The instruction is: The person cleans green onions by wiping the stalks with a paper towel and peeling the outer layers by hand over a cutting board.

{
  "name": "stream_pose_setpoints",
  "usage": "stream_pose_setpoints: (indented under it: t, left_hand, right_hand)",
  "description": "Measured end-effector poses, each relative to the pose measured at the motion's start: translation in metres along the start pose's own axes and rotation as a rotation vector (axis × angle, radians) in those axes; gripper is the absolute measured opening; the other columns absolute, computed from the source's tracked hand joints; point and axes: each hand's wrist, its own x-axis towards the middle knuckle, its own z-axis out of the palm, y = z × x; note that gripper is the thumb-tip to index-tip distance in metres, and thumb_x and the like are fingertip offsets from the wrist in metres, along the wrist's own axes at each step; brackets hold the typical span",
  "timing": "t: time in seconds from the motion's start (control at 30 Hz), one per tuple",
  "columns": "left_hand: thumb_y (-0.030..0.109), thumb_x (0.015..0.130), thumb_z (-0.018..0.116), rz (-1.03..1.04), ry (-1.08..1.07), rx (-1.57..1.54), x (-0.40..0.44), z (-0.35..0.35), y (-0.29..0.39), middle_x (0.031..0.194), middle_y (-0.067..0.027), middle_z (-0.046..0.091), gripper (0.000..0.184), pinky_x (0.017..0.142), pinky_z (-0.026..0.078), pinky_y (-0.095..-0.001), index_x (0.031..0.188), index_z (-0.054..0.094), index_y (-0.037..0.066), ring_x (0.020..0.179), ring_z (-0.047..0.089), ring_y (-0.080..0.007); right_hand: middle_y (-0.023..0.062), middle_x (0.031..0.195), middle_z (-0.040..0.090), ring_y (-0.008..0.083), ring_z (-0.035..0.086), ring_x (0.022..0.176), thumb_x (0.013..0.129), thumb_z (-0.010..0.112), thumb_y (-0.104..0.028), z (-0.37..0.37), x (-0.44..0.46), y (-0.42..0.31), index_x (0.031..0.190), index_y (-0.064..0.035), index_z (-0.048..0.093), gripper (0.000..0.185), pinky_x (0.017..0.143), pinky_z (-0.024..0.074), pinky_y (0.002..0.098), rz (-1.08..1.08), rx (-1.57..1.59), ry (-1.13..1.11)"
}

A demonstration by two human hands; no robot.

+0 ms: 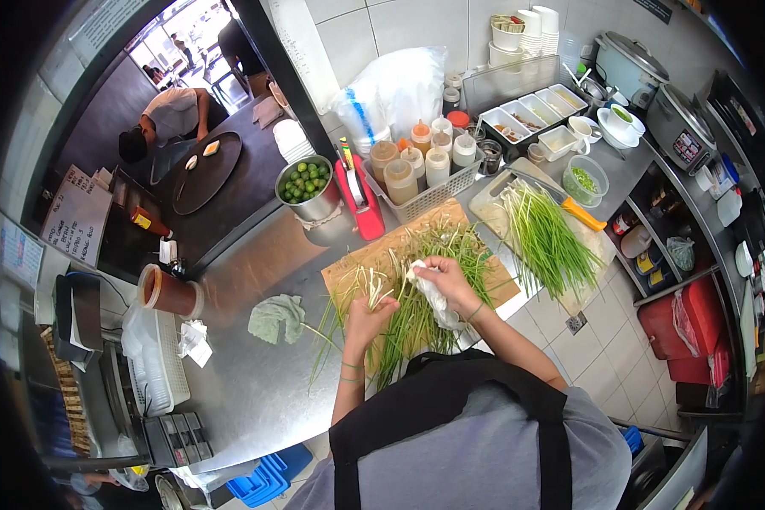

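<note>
My left hand (pixel 371 318) is closed round a small bunch of green stalks, their pale ends (pixel 372 282) sticking up past the fingers. A crumpled white cloth (pixel 433 297) is gripped in my right hand (pixel 450 283), just to the right. Beneath both hands, a loose heap of green stalks (pixel 412 327) with tangled roots lies over a brown board (pixel 446 214). On the right, a bundle of green stalks (pixel 546 234) with white ends rests on a pale cutting board (pixel 487 206), beside an orange-handled knife (pixel 583 214).
Behind the board stand a red tape dispenser (pixel 359 204), a bowl of green limes (pixel 305 181) and a basket (pixel 425 201) of bottles. A green cloth (pixel 277 319) lies left, near a sauce container (pixel 170 291). Beyond the counter, another person (pixel 172 115) leans over a round tray (pixel 208 172).
</note>
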Motion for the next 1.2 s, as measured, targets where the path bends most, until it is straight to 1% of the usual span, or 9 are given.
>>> stream_pose_setpoints:
  t: [0.2, 0.47, 0.6, 0.63, 0.73, 0.83, 0.97, 1.07, 1.2]
  left_hand:
    - [0.007, 0.072, 0.069, 0.000, -0.021, 0.048, -0.020, -0.011, 0.000, 0.066, 0.0018, 0.058, 0.010, 0.054, 0.040, -0.0200, 0.078, 0.065, 0.000, 0.059, 0.049, -0.0047]
    - [0.007, 0.073, 0.068, -0.019, -0.014, 0.055, -0.032, -0.027, 0.008, 0.067, 0.0017, 0.059, 0.009, 0.057, 0.042, -0.0206, 0.079, 0.065, 0.000, 0.062, 0.051, -0.0052]
    - [0.008, 0.074, 0.069, -0.012, 0.084, 0.045, -0.022, -0.026, 0.007, 0.065, 0.0039, 0.056, 0.010, 0.053, 0.037, -0.0188, 0.079, 0.065, 0.000, 0.058, 0.047, -0.0029]
    - [0.009, 0.075, 0.069, -0.018, 0.108, 0.042, -0.018, -0.024, 0.009, 0.064, 0.0048, 0.055, 0.010, 0.051, 0.036, -0.0184, 0.079, 0.065, 0.000, 0.057, 0.045, -0.0022]
    - [0.010, 0.075, 0.069, 0.033, 0.123, -0.083, -0.003, -0.010, 0.004, 0.062, 0.0072, 0.052, 0.010, 0.047, 0.031, -0.0187, 0.079, 0.065, 0.001, 0.054, 0.040, -0.0006]
    - [0.009, 0.075, 0.069, 0.065, 0.081, -0.118, 0.003, 0.009, 0.004, 0.062, 0.0077, 0.050, 0.009, 0.048, 0.030, -0.0180, 0.079, 0.065, 0.002, 0.054, 0.039, -0.0009]
    - [0.010, 0.075, 0.069, 0.025, 0.026, -0.027, 0.000, 0.008, 0.001, 0.062, 0.0057, 0.052, 0.011, 0.050, 0.033, -0.0174, 0.080, 0.065, 0.001, 0.057, 0.042, -0.0019]
    - [0.010, 0.075, 0.069, 0.046, 0.036, 0.044, -0.008, 0.005, 0.008, 0.062, 0.0051, 0.053, 0.011, 0.051, 0.035, -0.0177, 0.080, 0.065, 0.000, 0.057, 0.043, -0.0024]
    - [0.009, 0.075, 0.069, 0.027, 0.096, 0.087, -0.017, -0.011, 0.020, 0.062, 0.0060, 0.052, 0.011, 0.051, 0.034, -0.0184, 0.081, 0.065, 0.000, 0.057, 0.043, -0.0025]
  right_hand:
    - [-0.0036, 0.065, 0.054, 0.0043, 0.044, 0.058, 0.076, 0.067, -0.009, -0.024, 0.025, -0.005, 0.074, -0.0021, 0.061, 0.009, 0.053, 0.0350, 0.0213, -0.222, -0.166, 0.140]
    - [-0.0020, 0.067, 0.059, 0.0044, 0.046, 0.057, 0.076, 0.067, -0.011, -0.050, 0.045, -0.006, 0.076, -0.0004, 0.065, 0.010, 0.052, 0.0361, 0.0216, -0.216, -0.336, 0.242]
    - [0.0134, 0.086, 0.066, 0.0195, 0.063, 0.081, 0.071, 0.071, -0.019, -0.034, 0.022, -0.025, 0.089, 0.0040, 0.065, 0.030, 0.074, 0.0473, 0.0298, -0.424, -0.782, 0.182]
    - [0.0131, 0.085, 0.066, 0.0196, 0.064, 0.081, 0.073, 0.070, -0.016, -0.024, 0.011, -0.031, 0.090, 0.0039, 0.065, 0.026, 0.072, 0.0496, 0.0302, -0.429, -0.748, 0.190]
    - [0.0118, 0.083, 0.065, 0.0171, 0.064, 0.077, 0.077, 0.067, -0.012, -0.002, -0.012, -0.032, 0.093, 0.0039, 0.063, 0.023, 0.066, 0.0512, 0.0281, 0.156, 0.194, -0.077]
    - [0.0082, 0.083, 0.064, 0.0148, 0.062, 0.070, 0.079, 0.065, -0.010, 0.010, -0.017, -0.011, 0.096, 0.0023, 0.060, 0.022, 0.060, 0.0513, 0.0268, 0.344, 0.371, -0.158]
    - [0.0070, 0.080, 0.063, 0.0148, 0.062, 0.068, 0.081, 0.063, -0.010, 0.006, -0.011, -0.007, 0.092, 0.0011, 0.059, 0.017, 0.059, 0.0511, 0.0269, 0.386, 0.496, -0.198]
    - [0.0071, 0.082, 0.063, 0.0149, 0.062, 0.068, 0.081, 0.063, -0.010, 0.002, -0.005, 0.001, 0.093, 0.0023, 0.059, 0.017, 0.058, 0.0507, 0.0263, 0.285, 0.529, -0.043]
    - [0.0094, 0.088, 0.064, 0.0175, 0.062, 0.074, 0.083, 0.059, -0.008, -0.020, 0.008, 0.001, 0.095, 0.0047, 0.060, 0.018, 0.064, 0.0503, 0.0287, -0.081, 0.174, 0.223]
